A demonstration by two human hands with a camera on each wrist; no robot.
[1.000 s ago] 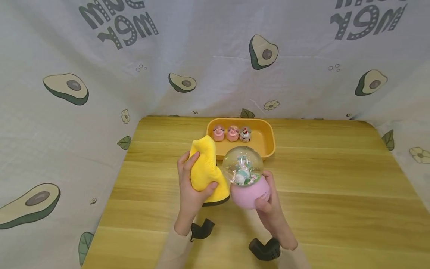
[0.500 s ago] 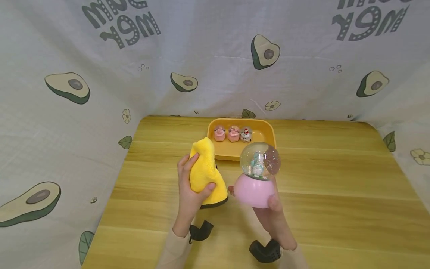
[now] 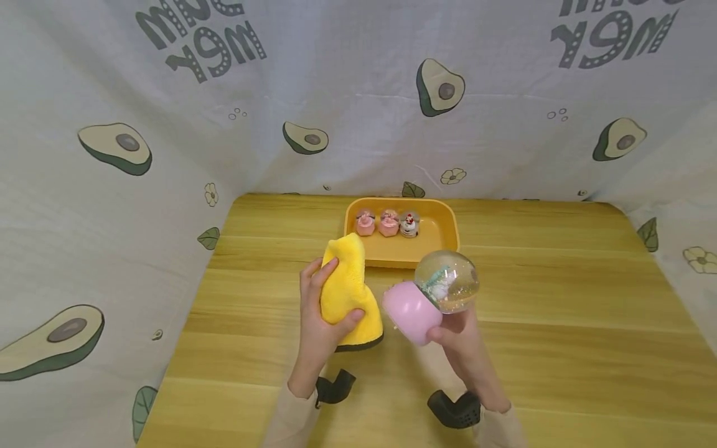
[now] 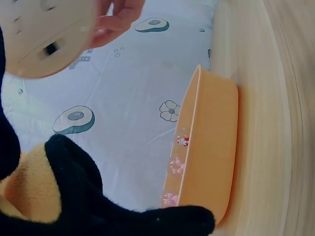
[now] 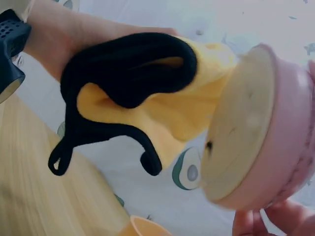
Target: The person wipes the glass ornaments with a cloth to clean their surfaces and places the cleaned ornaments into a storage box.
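Observation:
My left hand [image 3: 322, 323] grips a folded yellow cloth [image 3: 348, 289] with a black edge, thumb across its front. In the right wrist view the cloth [image 5: 182, 118] bunches, and a black loop hangs from its trim. To the right, my right hand [image 3: 462, 339] holds a snow globe [image 3: 413, 314] with a pink base and a clear ball. The globe leans to the right, its ball at upper right and its base toward the cloth. The base's pale underside [image 4: 49, 29] faces the left wrist camera. Cloth and globe are apart in the head view.
Behind the hands a yellow tray [image 3: 394, 256] stands on the wooden table [image 3: 560, 323]. Inside it, at the left, sit 3 small globes: two pink ones [image 3: 389, 225] and a white one [image 3: 409, 226]. A curtain with avocado prints [image 3: 358, 93] hangs behind the table.
The snow globe has swung from leaning left, through nearly upright, to leaning right, and the right hand has shifted slightly rightward. The left hand with the cloth has barely moved.

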